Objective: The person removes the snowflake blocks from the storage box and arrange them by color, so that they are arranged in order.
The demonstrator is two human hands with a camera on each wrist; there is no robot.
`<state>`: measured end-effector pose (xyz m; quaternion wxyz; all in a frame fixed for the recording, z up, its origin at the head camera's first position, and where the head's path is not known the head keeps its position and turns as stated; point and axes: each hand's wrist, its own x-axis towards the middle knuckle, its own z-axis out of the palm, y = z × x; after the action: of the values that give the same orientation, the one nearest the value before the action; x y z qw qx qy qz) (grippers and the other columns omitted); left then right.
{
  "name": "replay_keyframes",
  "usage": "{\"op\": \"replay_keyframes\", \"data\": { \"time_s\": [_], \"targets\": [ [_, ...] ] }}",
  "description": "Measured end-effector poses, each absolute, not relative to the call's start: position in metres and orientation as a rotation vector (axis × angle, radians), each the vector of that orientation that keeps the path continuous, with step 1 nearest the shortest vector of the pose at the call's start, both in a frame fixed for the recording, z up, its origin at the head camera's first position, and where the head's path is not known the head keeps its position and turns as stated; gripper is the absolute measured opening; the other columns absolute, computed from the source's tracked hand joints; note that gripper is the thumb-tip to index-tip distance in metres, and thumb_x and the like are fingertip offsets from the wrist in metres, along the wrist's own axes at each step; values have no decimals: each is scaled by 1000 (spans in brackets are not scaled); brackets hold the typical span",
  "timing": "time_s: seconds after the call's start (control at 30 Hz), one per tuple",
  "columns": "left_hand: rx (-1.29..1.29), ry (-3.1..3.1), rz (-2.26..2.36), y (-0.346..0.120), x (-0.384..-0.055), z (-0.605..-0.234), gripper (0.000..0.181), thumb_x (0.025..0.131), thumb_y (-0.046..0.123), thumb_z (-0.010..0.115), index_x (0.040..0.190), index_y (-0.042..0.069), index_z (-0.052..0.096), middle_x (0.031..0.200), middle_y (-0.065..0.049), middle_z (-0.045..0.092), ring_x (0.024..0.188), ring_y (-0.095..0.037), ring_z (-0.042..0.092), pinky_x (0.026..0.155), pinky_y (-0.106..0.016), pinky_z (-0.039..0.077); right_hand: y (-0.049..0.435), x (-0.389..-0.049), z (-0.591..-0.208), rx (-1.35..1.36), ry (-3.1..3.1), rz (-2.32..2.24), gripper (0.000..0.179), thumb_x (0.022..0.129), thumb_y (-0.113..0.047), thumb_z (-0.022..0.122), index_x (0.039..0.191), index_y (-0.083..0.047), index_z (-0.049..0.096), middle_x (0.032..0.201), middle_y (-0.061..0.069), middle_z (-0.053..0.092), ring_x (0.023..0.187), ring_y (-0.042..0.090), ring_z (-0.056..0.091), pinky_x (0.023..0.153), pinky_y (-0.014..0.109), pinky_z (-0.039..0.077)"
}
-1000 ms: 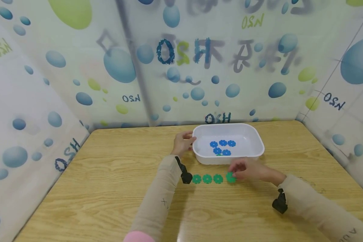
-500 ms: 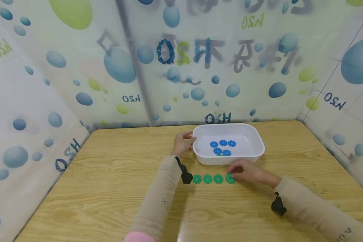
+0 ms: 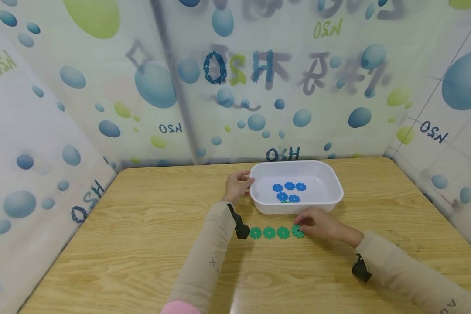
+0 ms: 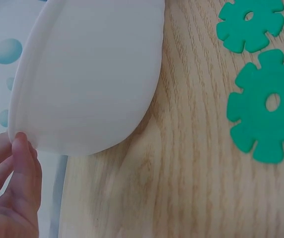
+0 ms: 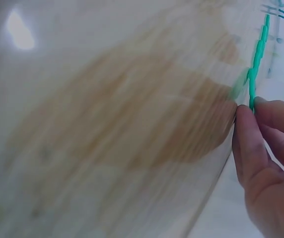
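Observation:
My right hand [image 3: 321, 223] pinches a green notched plastic disc, a snowflake-type building piece [image 3: 297, 231], between thumb and fingers at its right edge. In the right wrist view this disc [image 5: 251, 94] shows edge-on, tilted over the wood. To its left, three similar green discs [image 3: 269, 233] lie flat in a row. At the left end of a white plastic tub [image 3: 298, 209], my left hand [image 3: 236, 186] grips the rim. The left wrist view shows its thumb and fingers [image 4: 20, 163] at the tub's corner.
Several blue discs [image 3: 289, 186] lie inside the tub, with a bit of green [image 3: 284, 201] beside them at the near wall. The wooden table [image 3: 149, 244] ends against a wall covering [image 3: 220, 109] with printed bubbles. Black wrist cameras [image 3: 242, 230] sit on both sleeves.
My right hand has shifted slightly left and down with the green disc, bringing it closer to the row. The left hand and the tub have stayed in place.

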<state>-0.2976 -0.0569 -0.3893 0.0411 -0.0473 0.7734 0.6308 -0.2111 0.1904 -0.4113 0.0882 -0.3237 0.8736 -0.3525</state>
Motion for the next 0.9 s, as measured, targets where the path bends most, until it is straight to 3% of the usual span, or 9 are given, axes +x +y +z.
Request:
{"op": "replay_keyframes", "data": {
  "time_s": [0.33, 0.53, 0.9],
  "targets": [
    [-145, 2365, 1923, -57, -298, -387, 35, 83, 11, 62, 117, 7, 57, 101, -13, 55, 90, -30, 59, 60, -30, 54, 193, -208, -409, -962, 2629, -1020, 16, 82, -2, 60, 97, 1, 62, 93, 8, 62, 87, 19, 58, 74, 29, 50],
    [-138, 2356, 1919, -57, -298, -387, 35, 83, 11, 62, 118, 7, 56, 102, -14, 55, 91, -31, 59, 64, -34, 54, 194, -206, -386, -1043, 2590, -1059, 16, 84, -2, 58, 97, 4, 62, 89, 9, 63, 81, 12, 58, 71, 26, 51],
    [-151, 2356, 1928, -57, -298, -388, 35, 83, 11, 62, 118, 8, 57, 102, -13, 55, 91, -30, 59, 63, -32, 54, 190, -247, -346, -1022, 2688, -1137, 15, 84, -3, 59, 97, 3, 62, 88, 11, 63, 76, 15, 59, 66, 26, 52]
  ]
}}
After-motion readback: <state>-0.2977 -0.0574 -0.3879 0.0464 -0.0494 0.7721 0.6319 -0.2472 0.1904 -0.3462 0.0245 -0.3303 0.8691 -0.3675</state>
